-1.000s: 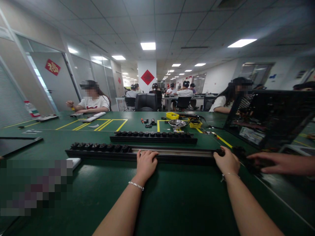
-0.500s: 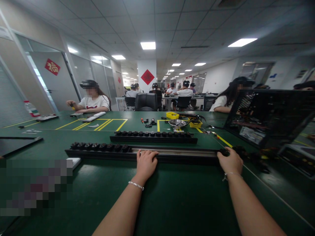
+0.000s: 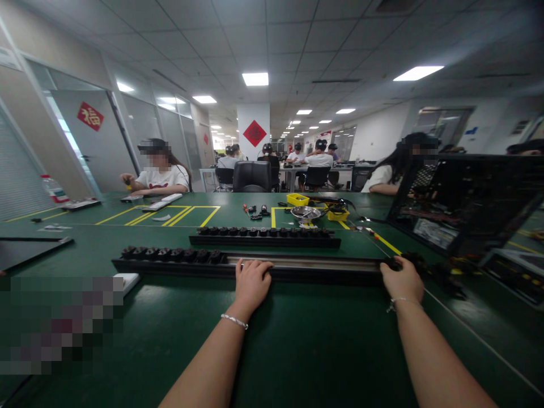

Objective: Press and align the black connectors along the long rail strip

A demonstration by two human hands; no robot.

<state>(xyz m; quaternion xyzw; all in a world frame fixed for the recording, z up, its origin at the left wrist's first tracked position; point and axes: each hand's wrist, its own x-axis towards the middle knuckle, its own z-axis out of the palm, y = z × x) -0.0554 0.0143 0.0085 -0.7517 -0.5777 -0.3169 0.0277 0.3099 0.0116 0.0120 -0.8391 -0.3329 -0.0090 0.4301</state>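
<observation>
A long black power-strip housing [image 3: 323, 273] lies across the green table, its pale metal inside showing along the right half. A row of black socket modules [image 3: 165, 255] fills its left part. My left hand [image 3: 254, 281] is closed over the middle of the housing, fingers on the far edge. At the housing's right end, my right hand [image 3: 403, 279] is closed with thumb and fingers around a small black socket module [image 3: 390, 263], partly hidden by the fingers. Behind lies a second, shorter black strip [image 3: 267, 240] with a full row of modules.
At the back stand a metal bowl [image 3: 306, 213], a yellow bin [image 3: 297, 199] and small tools [image 3: 256, 212]. An open black computer case [image 3: 467, 198] rises at the right, beside loose dark parts [image 3: 446, 283]. Co-workers sit left [image 3: 161, 170] and right [image 3: 386, 175].
My right hand has shifted slightly right at the housing's end, with the black module between its fingers. My left hand stays in place on the housing.
</observation>
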